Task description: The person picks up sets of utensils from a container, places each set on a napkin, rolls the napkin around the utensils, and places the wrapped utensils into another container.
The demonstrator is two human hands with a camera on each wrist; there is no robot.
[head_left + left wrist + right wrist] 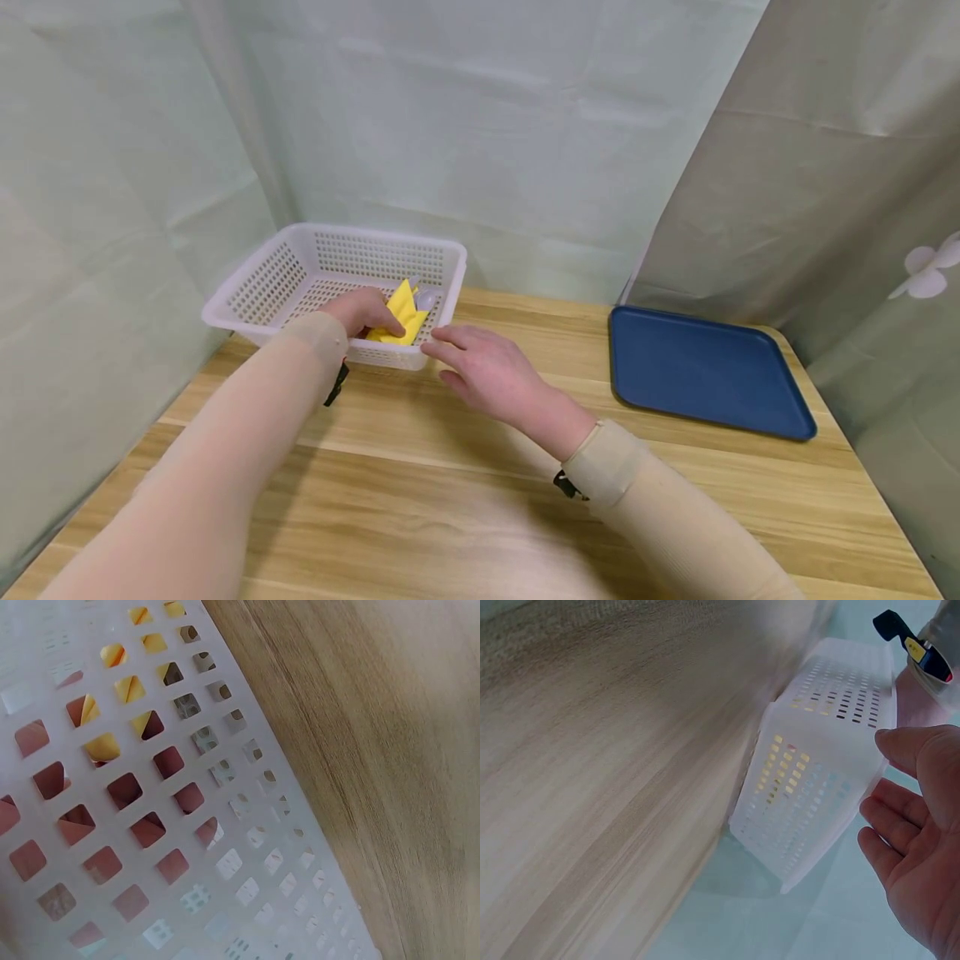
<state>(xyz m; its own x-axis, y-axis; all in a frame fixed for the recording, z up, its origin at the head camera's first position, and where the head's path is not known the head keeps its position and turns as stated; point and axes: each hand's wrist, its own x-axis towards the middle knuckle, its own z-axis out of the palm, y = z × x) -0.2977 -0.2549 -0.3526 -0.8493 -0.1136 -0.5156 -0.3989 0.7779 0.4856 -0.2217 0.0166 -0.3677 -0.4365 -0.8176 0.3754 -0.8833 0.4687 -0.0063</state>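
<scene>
A white plastic basket (337,242) with a grid of holes stands at the back left of the table. Inside its right part, my left hand (363,312) pinches a yellow folded cloth (405,312), thumb on top and the other fingers mostly hidden. Just beyond the cloth lies a clear plastic spoon (426,300). Through the holes in the left wrist view, parts of the fingers and of the yellow cloth show. My right hand (487,367) is at the basket's near right corner, fingers loosely extended and fingertips right at the rim, palm without anything in it.
A dark blue tray (705,371) lies on the right side of the wooden table (450,500). Pale curtains (487,125) hang close behind the table and at both sides. The basket's raised walls surround the left hand.
</scene>
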